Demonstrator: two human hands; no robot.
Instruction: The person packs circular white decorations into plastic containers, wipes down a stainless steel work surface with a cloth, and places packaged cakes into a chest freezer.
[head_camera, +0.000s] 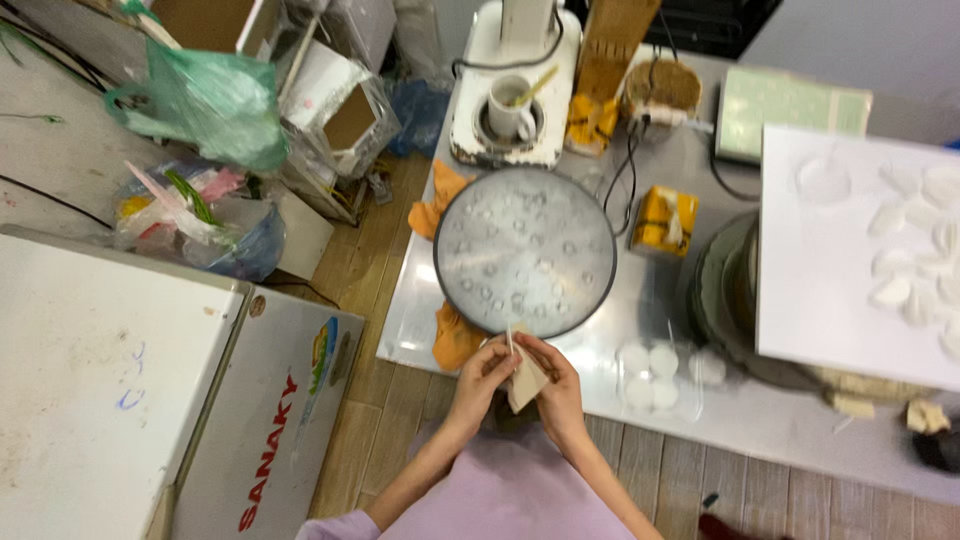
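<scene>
Left hand (483, 375), right hand (556, 385) seemingly pinching.

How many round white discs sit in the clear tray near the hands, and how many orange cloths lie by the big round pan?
White discs in the clear tray: 4
Orange cloths by the round pan: 2
Total: 6

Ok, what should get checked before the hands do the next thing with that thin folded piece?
1. Both hands on the piece: ok. The left hand and right hand pinch the thin pale folded piece together.
2. Piece whole, not torn: cannot tell, too small.
3. Round grey tray within reach: ok, it lies just beyond the hands.
4. Tray sitting steady: cannot tell; orange cloths poke out from beneath it.
5. Clear box of white rounds close by: ok, beside the right hand.
</scene>
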